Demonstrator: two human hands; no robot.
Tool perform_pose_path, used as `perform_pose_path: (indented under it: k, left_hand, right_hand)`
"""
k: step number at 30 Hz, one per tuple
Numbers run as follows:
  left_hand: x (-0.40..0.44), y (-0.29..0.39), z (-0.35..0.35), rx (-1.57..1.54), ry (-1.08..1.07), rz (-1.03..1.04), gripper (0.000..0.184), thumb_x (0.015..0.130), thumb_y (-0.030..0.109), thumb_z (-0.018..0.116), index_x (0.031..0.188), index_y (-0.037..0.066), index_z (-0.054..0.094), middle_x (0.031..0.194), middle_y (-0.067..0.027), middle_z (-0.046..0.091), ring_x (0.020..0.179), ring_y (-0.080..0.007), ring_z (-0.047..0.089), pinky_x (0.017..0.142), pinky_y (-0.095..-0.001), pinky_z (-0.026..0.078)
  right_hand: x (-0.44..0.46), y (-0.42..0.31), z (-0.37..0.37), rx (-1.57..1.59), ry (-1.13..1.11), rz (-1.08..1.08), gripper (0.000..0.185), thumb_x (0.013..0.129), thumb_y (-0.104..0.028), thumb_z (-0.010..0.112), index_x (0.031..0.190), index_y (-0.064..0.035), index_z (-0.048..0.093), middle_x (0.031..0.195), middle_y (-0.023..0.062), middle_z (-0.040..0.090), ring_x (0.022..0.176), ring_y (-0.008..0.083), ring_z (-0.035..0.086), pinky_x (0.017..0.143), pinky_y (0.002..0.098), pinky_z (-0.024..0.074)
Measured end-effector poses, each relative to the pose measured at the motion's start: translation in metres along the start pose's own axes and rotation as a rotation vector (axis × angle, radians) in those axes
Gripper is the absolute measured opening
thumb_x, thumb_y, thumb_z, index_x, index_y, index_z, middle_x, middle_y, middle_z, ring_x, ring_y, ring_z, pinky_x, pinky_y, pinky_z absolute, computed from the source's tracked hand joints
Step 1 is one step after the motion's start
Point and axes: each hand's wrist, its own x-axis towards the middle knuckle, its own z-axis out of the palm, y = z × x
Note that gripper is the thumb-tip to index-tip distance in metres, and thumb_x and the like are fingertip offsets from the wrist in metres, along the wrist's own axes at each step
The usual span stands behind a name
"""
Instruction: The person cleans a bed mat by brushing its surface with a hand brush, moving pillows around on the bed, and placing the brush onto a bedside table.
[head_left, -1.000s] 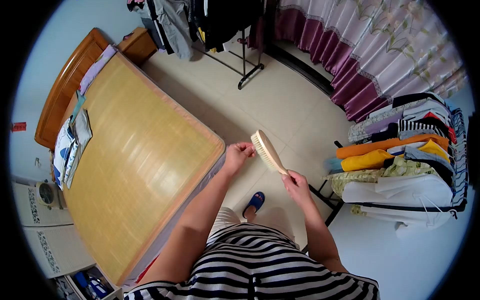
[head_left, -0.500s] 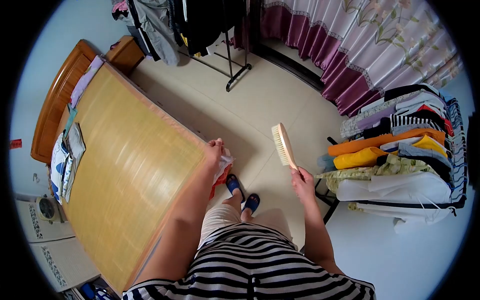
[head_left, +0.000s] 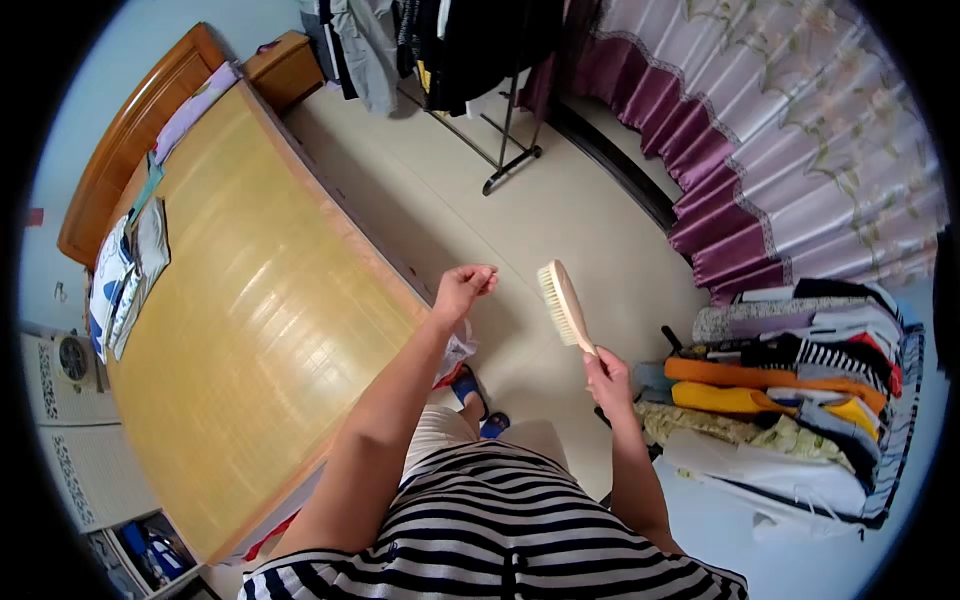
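Note:
My right hand [head_left: 609,380] is wrapped round the handle of a pale wooden brush [head_left: 567,304], whose head points up and whose light bristles face left. To the left of the brush, my left hand [head_left: 465,290] is raised near the bed's corner, its fingers pinched together; anything between them is too small to make out. A whitish plastic bag [head_left: 458,347] hangs below that hand at the side of the bed. The bed [head_left: 250,280] has a tan mat on top.
Folded pillows [head_left: 140,275] lie at the bed's left edge. A rack of black and grey clothes [head_left: 480,55] stands ahead, a purple and white curtain [head_left: 760,150] behind it. On the right is a rack of folded clothes [head_left: 780,390]. An open drawer [head_left: 155,550] is at lower left.
My left hand has moved from beside the brush's bristles to the left, down near the bed corner, then slightly up. The brush stays in my right hand. The view has shifted.

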Motion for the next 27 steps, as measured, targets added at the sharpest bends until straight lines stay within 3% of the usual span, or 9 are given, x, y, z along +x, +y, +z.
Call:
perform_pose_path:
  k: [2,7,16,22,25,27]
  left_hand:
    - [0.015,0.014,0.003,-0.01,-0.105,-0.025,0.025,0.088,0.021,0.055,0.099,0.0,0.062,0.079,-0.0019,0.061,0.07,-0.0083,0.054,0.072,-0.0237,0.048]
    - [0.041,0.035,0.001,-0.025,-0.113,-0.048,0.028,0.086,0.022,0.058,0.104,0.001,0.061,0.083,-0.0016,0.062,0.071,-0.0073,0.053,0.073,-0.0219,0.046]
    - [0.076,0.022,-0.034,0.131,-0.023,0.01,0.02,0.088,0.017,0.055,0.08,0.001,0.062,0.07,0.0019,0.056,0.062,-0.0059,0.047,0.06,-0.0219,0.04]
    - [0.096,-0.003,-0.052,0.106,0.145,-0.058,0.021,0.086,0.019,0.057,0.077,0.001,0.061,0.064,0.0009,0.054,0.058,-0.0071,0.048,0.057,-0.0215,0.042]
    - [0.107,-0.014,-0.065,0.046,0.345,-0.082,0.021,0.086,0.02,0.057,0.077,0.001,0.062,0.065,-0.0005,0.056,0.058,-0.0078,0.048,0.056,-0.0228,0.043]
    - [0.117,-0.021,-0.079,0.345,0.541,-0.235,0.029,0.085,0.027,0.055,0.074,0.001,0.062,0.063,-0.0055,0.059,0.058,-0.0142,0.055,0.058,-0.0284,0.045]
  right_hand:
    - [0.017,-0.008,0.009,-0.05,-0.021,-0.021,0.017,0.087,-0.019,0.054,0.091,-0.0028,0.059,0.058,-0.0076,0.041,0.049,0.0014,0.037,0.042,0.0188,0.0306]
    - [0.057,-0.013,0.031,-0.18,-0.077,-0.104,0.02,0.085,-0.02,0.056,0.093,-0.0015,0.06,0.06,-0.0063,0.041,0.052,0.003,0.038,0.046,0.02,0.0373]
    - [0.097,-0.044,0.057,-0.237,-0.148,-0.064,0.02,0.083,-0.018,0.059,0.094,-0.001,0.06,0.057,-0.0057,0.042,0.051,0.0037,0.039,0.046,0.0207,0.034]
    - [0.146,-0.033,0.056,-0.41,-0.221,-0.214,0.022,0.084,-0.017,0.057,0.1,-0.0026,0.061,0.064,-0.0062,0.048,0.054,0.0026,0.041,0.047,0.0199,0.0372]
    - [0.175,-0.052,0.058,-0.284,-0.191,-0.095,0.021,0.084,-0.016,0.057,0.099,-0.0021,0.061,0.063,-0.0064,0.048,0.054,0.0024,0.04,0.047,0.0194,0.0367]
    - [0.205,-0.062,0.05,-0.345,-0.194,-0.129,0.02,0.084,-0.015,0.057,0.098,-0.0016,0.061,0.063,-0.0065,0.047,0.055,0.0019,0.039,0.047,0.0191,0.0359]
